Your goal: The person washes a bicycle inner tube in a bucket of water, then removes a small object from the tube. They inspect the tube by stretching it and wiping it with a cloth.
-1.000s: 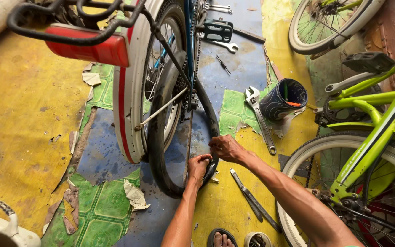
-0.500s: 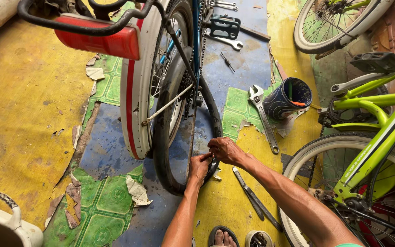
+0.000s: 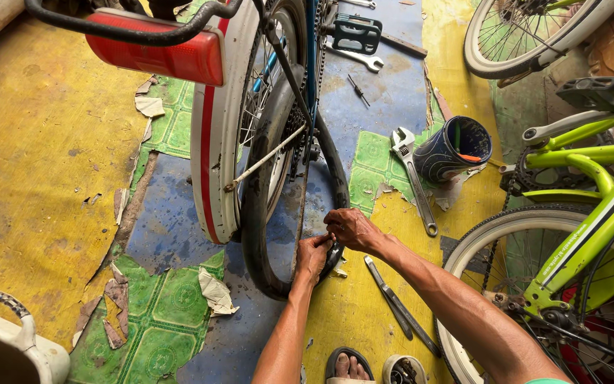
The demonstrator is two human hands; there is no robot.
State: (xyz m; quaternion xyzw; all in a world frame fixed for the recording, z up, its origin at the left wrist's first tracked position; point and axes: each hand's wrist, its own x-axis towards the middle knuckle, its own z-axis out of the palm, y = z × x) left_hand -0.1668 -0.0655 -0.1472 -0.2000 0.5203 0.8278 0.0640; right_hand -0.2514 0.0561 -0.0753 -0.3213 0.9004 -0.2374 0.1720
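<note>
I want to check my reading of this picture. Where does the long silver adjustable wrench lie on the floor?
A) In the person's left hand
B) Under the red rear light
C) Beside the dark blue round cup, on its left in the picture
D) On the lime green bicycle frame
C: the long silver adjustable wrench lies flat on the floor just left of the dark blue round cup, with neither hand on it.
</note>
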